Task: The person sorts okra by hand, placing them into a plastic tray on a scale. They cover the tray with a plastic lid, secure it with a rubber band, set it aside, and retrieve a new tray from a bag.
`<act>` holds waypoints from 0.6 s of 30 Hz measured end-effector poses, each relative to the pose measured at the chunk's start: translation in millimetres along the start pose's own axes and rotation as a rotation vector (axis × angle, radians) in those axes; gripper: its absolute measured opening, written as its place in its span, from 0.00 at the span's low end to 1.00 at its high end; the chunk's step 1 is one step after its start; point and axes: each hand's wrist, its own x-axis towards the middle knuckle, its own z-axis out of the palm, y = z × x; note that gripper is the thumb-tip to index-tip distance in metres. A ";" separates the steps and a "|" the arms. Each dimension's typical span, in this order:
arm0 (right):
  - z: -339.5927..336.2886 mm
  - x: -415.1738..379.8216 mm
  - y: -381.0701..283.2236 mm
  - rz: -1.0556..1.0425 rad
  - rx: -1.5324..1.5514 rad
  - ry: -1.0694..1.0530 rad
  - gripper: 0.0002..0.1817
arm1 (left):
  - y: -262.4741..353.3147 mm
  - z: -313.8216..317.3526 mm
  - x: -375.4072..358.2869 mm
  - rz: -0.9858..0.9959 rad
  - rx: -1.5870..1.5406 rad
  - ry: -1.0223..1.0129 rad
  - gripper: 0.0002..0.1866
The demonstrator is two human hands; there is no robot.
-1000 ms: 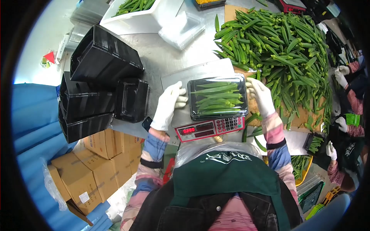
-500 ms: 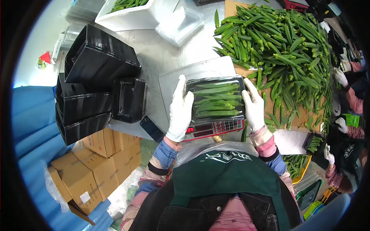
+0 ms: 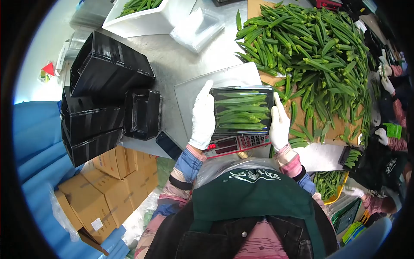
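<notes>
A black tray of okra (image 3: 241, 111) with a clear cover lies between my white-gloved hands, above the scale. My left hand (image 3: 202, 116) presses along its left side. At the right side, my right hand (image 3: 279, 123) grips the edge, thumb towards me. The okra pods lie side by side in the tray. Under it shows the scale's metal plate (image 3: 185, 93), and on the near side its red panel (image 3: 233, 144) with keys and a lit display.
A big okra heap (image 3: 315, 56) covers cardboard at the right. Stacked black trays (image 3: 112, 64), one black tray (image 3: 143, 114) and a phone (image 3: 168, 145) are to the left. Clear lids (image 3: 198, 30) and a white bin (image 3: 146, 21) stand behind. Co-workers' gloved hands (image 3: 386, 77) show far right.
Both hands still hold the tray, now more level and pressed closer at its sides. The view has shifted slightly. Co-workers' hands at the far right have moved.
</notes>
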 end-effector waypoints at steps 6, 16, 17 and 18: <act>-4.8 5.7 10.4 -0.023 0.029 -0.028 0.25 | 1.8 -4.5 2.0 0.062 0.217 0.005 0.21; -29.5 -39.8 4.9 0.355 0.231 -0.024 0.19 | -6.0 -17.2 -5.5 -0.367 -0.184 0.046 0.18; -33.1 -45.6 16.8 0.382 0.317 -0.041 0.18 | -6.0 -17.8 -6.9 -0.379 -0.227 0.051 0.18; -34.7 -48.1 19.2 0.411 0.401 -0.063 0.18 | -5.9 -18.5 -8.4 -0.392 -0.270 0.056 0.18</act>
